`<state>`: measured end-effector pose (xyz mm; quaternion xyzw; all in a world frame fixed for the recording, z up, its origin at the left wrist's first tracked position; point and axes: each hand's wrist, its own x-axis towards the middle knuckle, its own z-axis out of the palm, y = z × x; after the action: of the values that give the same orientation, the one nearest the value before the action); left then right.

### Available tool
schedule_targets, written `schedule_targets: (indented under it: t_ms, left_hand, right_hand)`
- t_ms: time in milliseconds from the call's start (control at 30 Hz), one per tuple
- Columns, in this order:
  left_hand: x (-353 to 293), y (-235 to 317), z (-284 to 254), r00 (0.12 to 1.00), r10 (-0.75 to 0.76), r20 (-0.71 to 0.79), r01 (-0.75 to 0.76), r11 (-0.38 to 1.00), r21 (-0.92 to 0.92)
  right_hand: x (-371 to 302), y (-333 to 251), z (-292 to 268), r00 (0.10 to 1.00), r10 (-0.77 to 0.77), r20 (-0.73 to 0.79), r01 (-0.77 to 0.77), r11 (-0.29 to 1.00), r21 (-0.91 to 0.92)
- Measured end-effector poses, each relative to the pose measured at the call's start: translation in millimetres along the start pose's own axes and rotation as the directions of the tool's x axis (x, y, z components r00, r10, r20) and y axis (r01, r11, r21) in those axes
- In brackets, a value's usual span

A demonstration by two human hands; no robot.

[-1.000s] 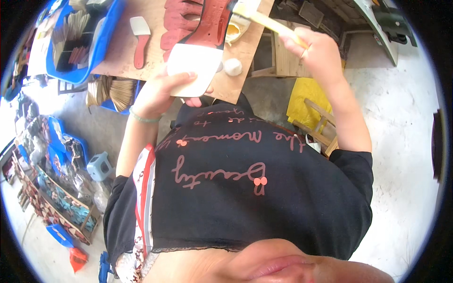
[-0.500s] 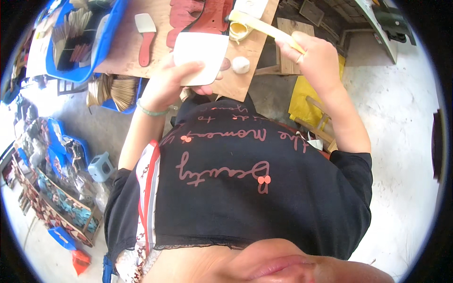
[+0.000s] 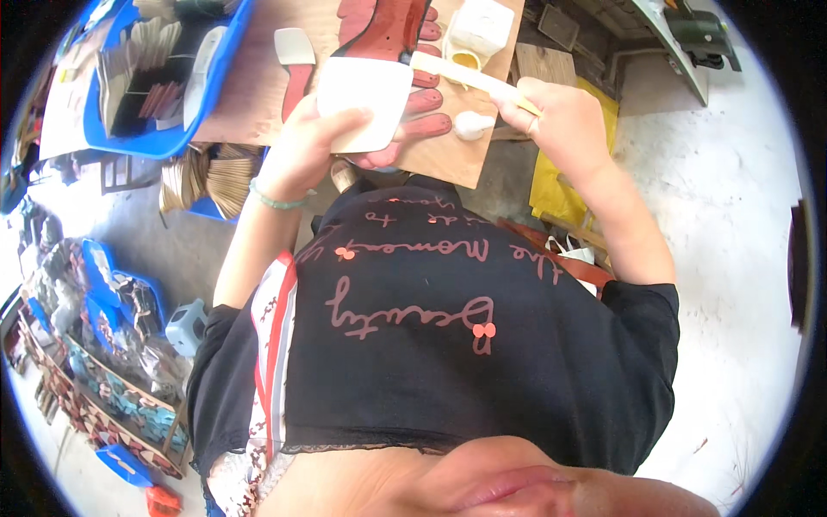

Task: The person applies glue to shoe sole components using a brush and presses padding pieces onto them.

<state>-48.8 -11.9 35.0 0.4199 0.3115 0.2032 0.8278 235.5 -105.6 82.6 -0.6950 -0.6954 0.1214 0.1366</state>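
Note:
My left hand [image 3: 332,129] grips a flat white panel [image 3: 366,99] with rounded corners, thumb on top and fingers beneath. Its far edge adjoins or overlaps a glossy dark red leather-like piece [image 3: 383,30]; whether they are joined I cannot tell. In my right hand [image 3: 560,121] is a brush with a flat pale yellow handle [image 3: 469,76], the fingers wrapped round its end. The brush's dark tip is near the panel's upper right corner; contact is unclear. Several red strips [image 3: 426,127] with rounded ends lie on the table beneath.
A white container with a yellow-rimmed opening [image 3: 482,26] and a small white lump [image 3: 471,125] stand on the wooden table [image 3: 448,164]. Another red strip with a white end [image 3: 295,65] lies left, beside a blue crate [image 3: 172,142] of stacked pieces. Yellow sheeting [image 3: 556,185] hangs right.
The brush tip has come down and left from beside the container's opening to the panel's corner. My left hand still holds the panel, and the view has shifted slightly.

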Motion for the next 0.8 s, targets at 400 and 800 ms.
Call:
schedule_targets:
  t_ms: [400, 800]
  left_hand:
    - [-22.5, 8.1, -58.1, 1.0, -0.004, -0.021, 0.002, 0.997, -0.077]
    - [-32.7, 8.9, -100.7, 0.994, -0.068, 0.081, 0.072, 0.996, -0.052]
  right_hand:
    - [16.7, -62.0, 9.6, 0.992, 0.125, 0.007, -0.124, 0.99, -0.07]
    - [33.5, -96.3, 28.2, 0.968, 0.25, -0.028, -0.251, 0.967, -0.053]
